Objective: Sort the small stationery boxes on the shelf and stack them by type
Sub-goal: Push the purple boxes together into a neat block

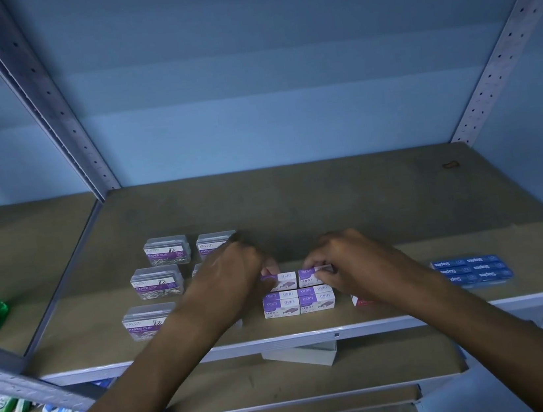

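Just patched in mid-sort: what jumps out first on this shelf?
Both hands meet mid-shelf, the left hand and right hand each gripping a purple staples box in the back row. Clear paper clip boxes sit left; blue staples boxes lie at right.

I see the staples boxes (298,292) mid-shelf (332,204), two rows touching. Paper clip boxes (157,283) lie at nine o'clock of them; flat staples packs (472,271) at three o'clock.
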A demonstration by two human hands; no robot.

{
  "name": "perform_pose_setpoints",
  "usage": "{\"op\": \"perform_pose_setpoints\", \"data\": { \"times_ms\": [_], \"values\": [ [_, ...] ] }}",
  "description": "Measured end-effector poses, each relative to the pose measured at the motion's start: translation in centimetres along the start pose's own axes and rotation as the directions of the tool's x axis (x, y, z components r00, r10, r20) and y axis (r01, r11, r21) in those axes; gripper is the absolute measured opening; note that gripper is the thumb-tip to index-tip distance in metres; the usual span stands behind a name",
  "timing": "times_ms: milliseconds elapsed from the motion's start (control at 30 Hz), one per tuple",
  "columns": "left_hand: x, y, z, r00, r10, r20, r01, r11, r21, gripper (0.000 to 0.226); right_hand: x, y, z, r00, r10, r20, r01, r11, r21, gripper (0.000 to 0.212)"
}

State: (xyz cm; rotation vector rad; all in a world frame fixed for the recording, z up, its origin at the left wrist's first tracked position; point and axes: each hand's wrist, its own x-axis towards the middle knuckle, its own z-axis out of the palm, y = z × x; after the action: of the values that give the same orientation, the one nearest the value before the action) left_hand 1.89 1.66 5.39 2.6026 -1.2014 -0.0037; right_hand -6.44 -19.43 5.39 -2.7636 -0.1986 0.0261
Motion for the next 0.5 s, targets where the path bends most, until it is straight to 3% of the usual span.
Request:
{"op": "perform_pose_setpoints", "data": {
  "times_ms": [267, 500],
  "values": [
    [-0.5, -0.5, 1.1, 0.999, 0.038, 0.029, -0.038, 0.999, -0.015, 0.019, -0.2, -0.1, 0.8, 0.999, 0.0, 0.042, -0.002, 0.999, 0.036, 0.029],
    [0.0, -1.6, 1.7, 0.987, 0.042, 0.153, -0.023, 0.992, -0.126, 0.015, 0.0, 0.1, 1.2, 0.995, 0.037, 0.092, -0.04, 0.998, 0.039, 0.03]
  ]
}}
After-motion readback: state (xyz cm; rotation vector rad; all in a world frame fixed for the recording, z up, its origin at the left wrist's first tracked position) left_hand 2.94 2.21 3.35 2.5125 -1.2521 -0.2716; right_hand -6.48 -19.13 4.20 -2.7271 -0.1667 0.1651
